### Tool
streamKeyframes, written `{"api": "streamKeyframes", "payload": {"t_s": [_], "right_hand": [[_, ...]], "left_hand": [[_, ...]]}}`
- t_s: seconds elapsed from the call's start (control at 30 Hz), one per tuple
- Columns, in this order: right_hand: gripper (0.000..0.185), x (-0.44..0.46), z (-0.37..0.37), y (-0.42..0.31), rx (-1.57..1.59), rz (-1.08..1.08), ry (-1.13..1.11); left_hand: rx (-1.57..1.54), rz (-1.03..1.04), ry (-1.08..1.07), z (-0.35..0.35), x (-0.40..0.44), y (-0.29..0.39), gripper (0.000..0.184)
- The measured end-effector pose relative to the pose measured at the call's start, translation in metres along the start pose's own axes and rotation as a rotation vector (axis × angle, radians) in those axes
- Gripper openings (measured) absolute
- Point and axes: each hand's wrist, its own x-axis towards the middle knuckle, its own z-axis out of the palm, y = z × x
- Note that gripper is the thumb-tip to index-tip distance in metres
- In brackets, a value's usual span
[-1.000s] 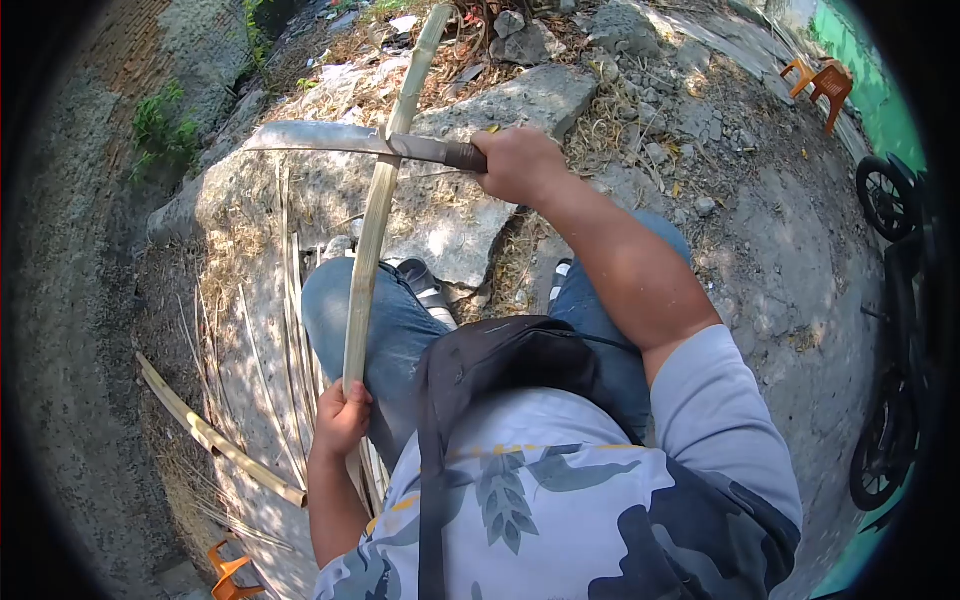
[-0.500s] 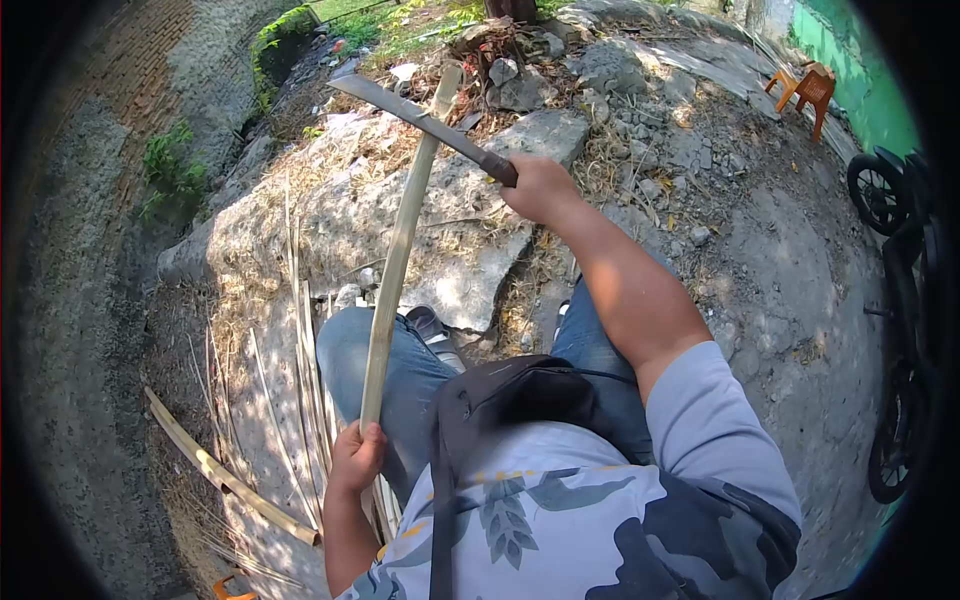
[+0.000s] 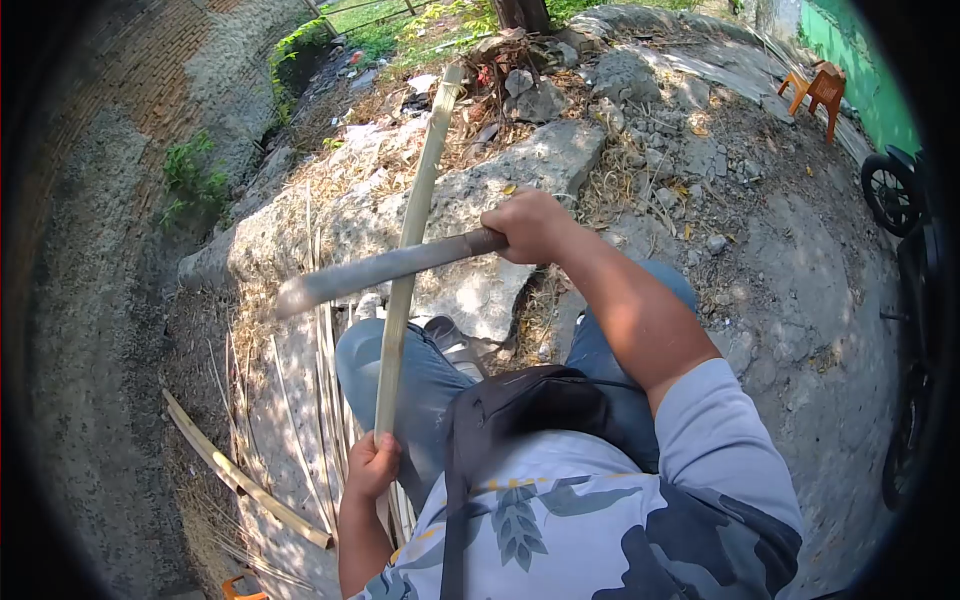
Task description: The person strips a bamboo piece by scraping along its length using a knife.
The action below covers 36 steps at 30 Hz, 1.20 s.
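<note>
My left hand (image 3: 371, 466) is closed around the lower end of a long, pale split bamboo strip (image 3: 420, 190). The strip rises steeply past my left knee, and a frayed bit shows near its far end. In my right hand (image 3: 533, 226) is the dark handle of a machete (image 3: 385, 267), held in a fist. Its blade points left, blurred at the tip, and crosses over the middle of the strip. Whether blade and bamboo touch, I cannot tell.
Thin bamboo strips (image 3: 328, 400) lie on the ground at my left, with a thicker curved bamboo piece (image 3: 240, 475) beyond them. Ahead are a broken concrete slab (image 3: 545, 160) and rubble. An orange chair (image 3: 824, 95) and a motorbike (image 3: 905, 290) stand on the right.
The machete has swung down along the strip, from near its far end to its middle, and its tip has dropped. My left hand keeps its hold on the bamboo.
</note>
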Motion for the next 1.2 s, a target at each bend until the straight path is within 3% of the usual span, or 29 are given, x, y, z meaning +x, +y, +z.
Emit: {"api": "streamKeyframes", "payload": {"t_s": [0.13,0.3,0.4,0.5,0.6,0.7,0.77,0.83,0.93,1.07,1.2], "right_hand": [[0.026,-0.006,-0.014,0.041,0.387,0.663,0.074],[0.026,-0.023,-0.007,0.035,0.283,0.46,0.059],[0.021,-0.015,-0.018,0.002,0.134,0.272,-0.111],[0.013,-0.007,-0.001,-0.027,0.008,-0.133,-0.137],[0.013,-0.002,0.014,-0.044,0.017,-0.309,-0.132],[0.016,-0.002,0.004,-0.021,-0.018,-0.241,-0.071],[0.021,-0.006,-0.005,0.01,0.003,0.15,-0.049],[0.025,-0.009,-0.009,0.038,0.243,0.513,0.036],[0.028,-0.026,-0.008,0.052,0.368,0.547,0.015],[0.024,-0.024,-0.025,0.031,0.23,0.584,-0.106],[0.02,-0.012,-0.019,0.014,0.161,0.313,-0.178]], "left_hand": [[0.005,0.029,0.011,0.004,0.011,-0.003,0.035],[-0.046,-0.006,-0.077,0.002,0.013,0.014,0.035],[-0.03,-0.031,-0.062,0.004,0.012,0.015,0.037],[0.012,-0.048,-0.023,0.008,0.006,0.022,0.037],[0.029,-0.053,-0.027,0.006,0.004,0.022,0.037],[0.058,-0.009,0.005,0.005,0.006,0.01,0.038],[0.068,0.02,0.017,0.006,0.005,0.004,0.038],[0.079,0.04,0.026,0.009,0.009,0.006,0.037],[0.129,-0.044,0.004,0.008,0.01,0.02,0.035],[0.07,-0.07,-0.034,0.001,0.013,0.013,0.034],[0.048,-0.078,-0.045,0.002,0.011,0.018,0.036]]}}
